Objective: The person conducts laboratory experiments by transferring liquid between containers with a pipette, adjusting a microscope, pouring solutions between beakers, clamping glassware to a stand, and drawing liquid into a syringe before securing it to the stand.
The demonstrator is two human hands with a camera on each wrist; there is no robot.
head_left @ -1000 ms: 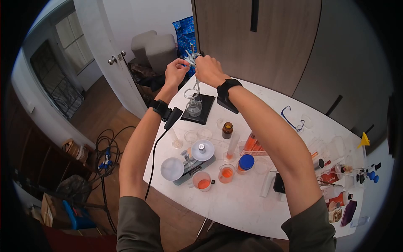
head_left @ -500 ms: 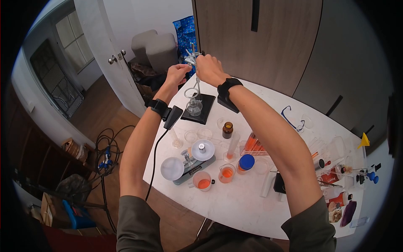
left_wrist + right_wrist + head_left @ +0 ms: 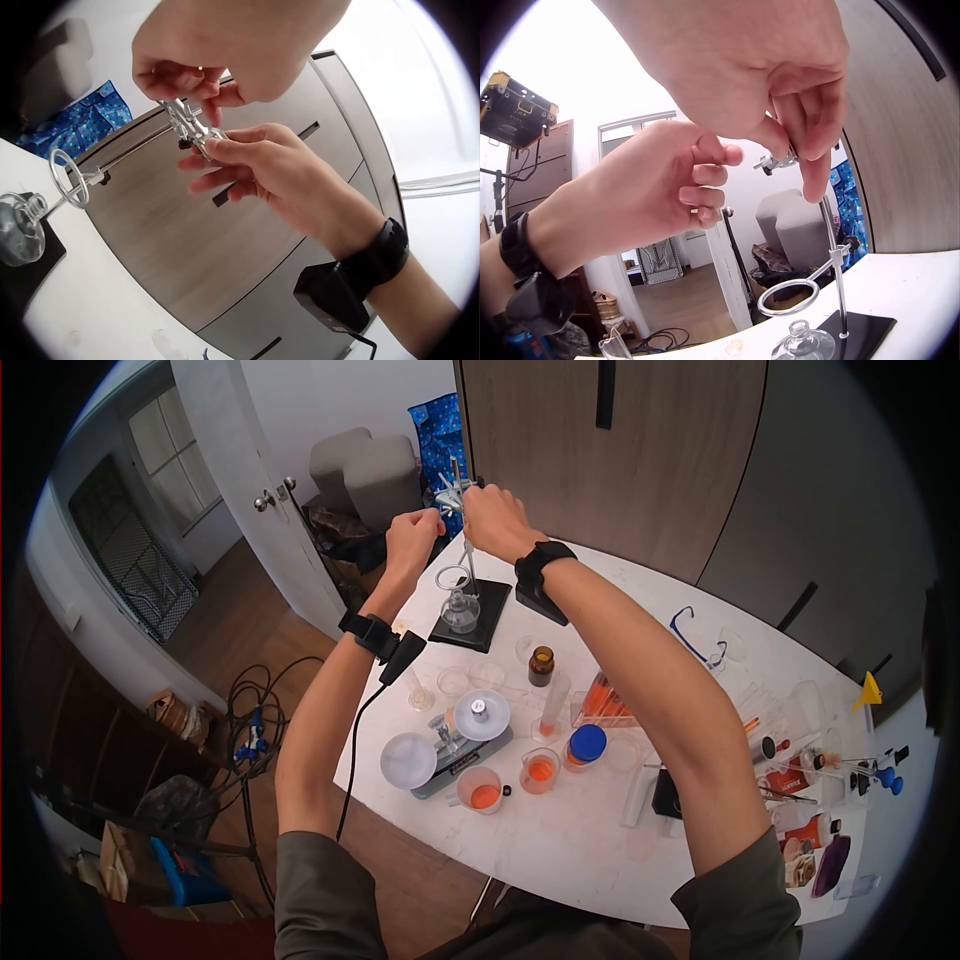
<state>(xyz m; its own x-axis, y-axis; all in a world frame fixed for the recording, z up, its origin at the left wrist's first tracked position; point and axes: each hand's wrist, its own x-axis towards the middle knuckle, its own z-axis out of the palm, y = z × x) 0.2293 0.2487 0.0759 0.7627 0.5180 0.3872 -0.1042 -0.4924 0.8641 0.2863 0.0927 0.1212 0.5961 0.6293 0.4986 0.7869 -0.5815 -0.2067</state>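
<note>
At the back of the table a metal rod stand rises from a black base [image 3: 490, 616]. A silver clamp [image 3: 184, 124] sits high on its rod. My right hand [image 3: 496, 520] grips the clamp, thumb and fingers around its metal body in the left wrist view. Just left of the clamp is my left hand [image 3: 412, 545], its fingers curled. In the right wrist view a small gap separates the left fingertips [image 3: 731, 155] from the clamp's end, with nothing held. Lower on the rod is a metal ring [image 3: 789, 298], above a round clear glass flask [image 3: 802, 345].
Nearer on the table stand a two-pan balance [image 3: 462, 750], beakers with orange liquid [image 3: 484, 797], a brown bottle [image 3: 541, 665] and a blue-lidded jar [image 3: 587, 743]. A rack [image 3: 604, 705] holds orange tubes. Glasses [image 3: 697, 640] and assorted labware lie to the right.
The left hand, its fingertips at the clamp before, has drawn slightly left and its fingers have curled in. The right hand keeps its grip at the clamp.
</note>
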